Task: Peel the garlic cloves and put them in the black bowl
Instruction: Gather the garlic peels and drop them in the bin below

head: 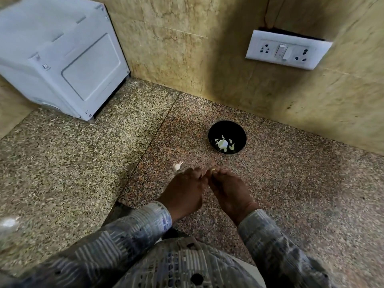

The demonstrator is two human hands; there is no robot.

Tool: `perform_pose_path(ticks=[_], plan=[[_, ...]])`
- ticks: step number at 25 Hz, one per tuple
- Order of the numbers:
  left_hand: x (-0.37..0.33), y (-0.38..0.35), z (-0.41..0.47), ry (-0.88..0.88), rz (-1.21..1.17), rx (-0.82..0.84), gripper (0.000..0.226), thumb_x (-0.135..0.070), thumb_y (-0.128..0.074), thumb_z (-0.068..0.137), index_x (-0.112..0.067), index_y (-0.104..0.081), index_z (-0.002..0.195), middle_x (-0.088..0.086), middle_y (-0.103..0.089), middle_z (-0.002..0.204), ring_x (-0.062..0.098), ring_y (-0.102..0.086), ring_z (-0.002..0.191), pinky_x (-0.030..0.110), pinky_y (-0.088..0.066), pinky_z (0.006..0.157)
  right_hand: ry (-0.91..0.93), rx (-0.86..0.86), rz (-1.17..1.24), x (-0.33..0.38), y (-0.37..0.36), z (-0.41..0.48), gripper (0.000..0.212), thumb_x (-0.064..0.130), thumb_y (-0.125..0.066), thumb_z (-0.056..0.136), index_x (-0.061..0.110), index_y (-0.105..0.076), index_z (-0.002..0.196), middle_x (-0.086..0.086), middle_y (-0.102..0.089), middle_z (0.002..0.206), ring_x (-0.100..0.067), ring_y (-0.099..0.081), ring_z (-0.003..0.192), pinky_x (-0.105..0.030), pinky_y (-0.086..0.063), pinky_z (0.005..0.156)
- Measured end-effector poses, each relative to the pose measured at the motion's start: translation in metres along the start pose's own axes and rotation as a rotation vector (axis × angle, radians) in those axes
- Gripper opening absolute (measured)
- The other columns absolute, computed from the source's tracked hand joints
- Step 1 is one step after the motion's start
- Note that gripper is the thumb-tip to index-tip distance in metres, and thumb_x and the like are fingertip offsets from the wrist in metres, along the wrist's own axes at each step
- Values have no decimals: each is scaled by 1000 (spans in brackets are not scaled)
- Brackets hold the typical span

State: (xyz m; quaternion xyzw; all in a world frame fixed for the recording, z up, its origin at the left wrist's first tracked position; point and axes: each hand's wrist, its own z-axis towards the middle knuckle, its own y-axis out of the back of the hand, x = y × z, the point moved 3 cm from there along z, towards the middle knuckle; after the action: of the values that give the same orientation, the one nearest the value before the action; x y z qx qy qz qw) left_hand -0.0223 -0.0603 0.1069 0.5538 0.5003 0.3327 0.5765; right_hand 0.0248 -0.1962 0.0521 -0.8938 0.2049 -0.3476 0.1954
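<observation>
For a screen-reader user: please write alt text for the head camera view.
The left hand and right hand pinch a small garlic clove above a speckled stone counter. Beyond, a black bowl holds peeled cloves; another garlic piece lies nearby.

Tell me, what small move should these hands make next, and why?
Probably pull the skin off the garlic clove pinched between the left hand and right hand: both meet on it short of the black bowl, which holds peeled cloves.

L hand, R hand round garlic clove; black bowl w/ cloves beyond
</observation>
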Motion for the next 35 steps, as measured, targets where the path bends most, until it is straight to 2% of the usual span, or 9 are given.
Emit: perform_pose_path(ticks=[3,6,9,11,14,17,21,26,35], plan=[[8,-26,-1,1,67,231,87,-19,-52,93,-9,-3,164,13,-58,118,35,-60,101,41,-40,72,42,-139,-266,-9,-2,20,15,-7,-58,95,-6,-69,106,-16,-70,91,-21,-69,79,-32,-60,71],[31,-55,-3,142,-211,483,91,-24,-52,97,-15,8,164,13,-61,118,33,-61,100,39,-43,68,107,-312,-656,-12,-4,54,17,-3,-62,84,7,-74,77,-9,-69,68,-23,-65,65,-37,-60,62],[59,-78,-8,138,-286,655,79,-35,-47,104,-12,-2,165,17,-52,143,35,-54,122,42,-51,91,158,-438,-1207,-8,-3,87,13,27,-69,77,23,-81,81,-2,-78,80,-26,-73,84,-36,-61,81],[76,-84,-11,144,-306,654,68,-38,-48,105,-12,-23,163,16,-49,149,35,-50,131,41,-47,104,156,-478,-1313,-6,-1,96,15,33,-75,80,27,-83,91,-1,-79,92,-25,-73,95,-29,-56,88],[98,-85,-8,165,-372,599,54,-39,-53,102,-13,-49,149,14,-58,142,32,-56,128,40,-48,104,136,-474,-1197,-9,9,98,17,35,-79,74,24,-81,87,0,-79,86,-21,-74,89,-36,-60,89],[111,-82,1,199,-434,506,32,-38,-58,97,-20,-67,122,10,-69,124,29,-64,116,35,-51,95,95,-486,-665,-16,18,75,10,4,-77,76,13,-79,81,-12,-77,84,-29,-74,85,-54,-61,87],[113,-66,20,324,-593,320,18,-30,-62,93,-17,-73,95,1,-74,96,22,-68,92,30,-51,80,62,-393,-247,-13,14,43,17,-15,-57,94,-1,-68,93,-19,-71,91,-30,-69,90,-36,-61,79],[121,-61,31,670,-1239,41,17,-22,-67,95,-30,-73,108,-6,-75,106,11,-70,94,27,-53,74,51,-259,-164,-9,-2,33,15,-12,-57,96,-1,-67,99,-17,-72,100,-27,-71,97,-33,-60,84],[105,-15,-9,862,-1466,-503,30,-6,-67,93,-24,-74,116,-8,-75,104,10,-71,88,39,-56,74,111,95,-372,28,-49,27,12,-10,-60,95,-3,-67,102,-17,-73,99,-26,-72,94,-30,-62,80]])
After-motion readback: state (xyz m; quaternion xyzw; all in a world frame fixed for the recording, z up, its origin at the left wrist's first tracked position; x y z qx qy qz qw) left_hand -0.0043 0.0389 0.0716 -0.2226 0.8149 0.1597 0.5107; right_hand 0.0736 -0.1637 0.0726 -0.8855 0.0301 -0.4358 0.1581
